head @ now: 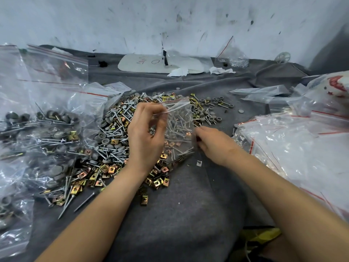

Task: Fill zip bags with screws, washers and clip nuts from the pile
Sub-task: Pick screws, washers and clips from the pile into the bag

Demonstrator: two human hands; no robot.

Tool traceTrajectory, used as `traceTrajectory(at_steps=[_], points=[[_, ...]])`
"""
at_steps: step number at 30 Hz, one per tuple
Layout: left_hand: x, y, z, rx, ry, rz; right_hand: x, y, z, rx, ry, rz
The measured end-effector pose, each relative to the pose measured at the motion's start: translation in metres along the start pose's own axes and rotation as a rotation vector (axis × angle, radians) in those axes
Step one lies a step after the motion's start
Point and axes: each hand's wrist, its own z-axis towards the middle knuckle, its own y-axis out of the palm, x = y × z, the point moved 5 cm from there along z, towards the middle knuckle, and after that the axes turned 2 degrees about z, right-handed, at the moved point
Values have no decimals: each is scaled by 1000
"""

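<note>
Filled bags [47,133] lie left, a big pile [113,129] waits; left hand [146,133] pinches a bag [179,127], right hand [213,142] beside it, grip unclear.

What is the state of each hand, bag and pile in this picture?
left hand: pinches the zip bag near its top.
right hand: at the bag's lower side; grip hidden.
zip bag: held upright over the pile.
pile: loose, spread on the cloth.
filled bags: lying heaped at left.
</note>
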Motion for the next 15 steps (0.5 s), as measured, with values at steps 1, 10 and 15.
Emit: traceTrajectory(at_steps=[1, 10, 15], points=[[1, 0, 0, -1, 0, -2, 5, -4, 1, 58, 42, 38], [21, 15, -1, -206, 132, -53, -12, -88, -37, 839, -125, 821], [25, 16, -4, -207, 172, -27, -44, -93, -41, 725, -207, 682]])
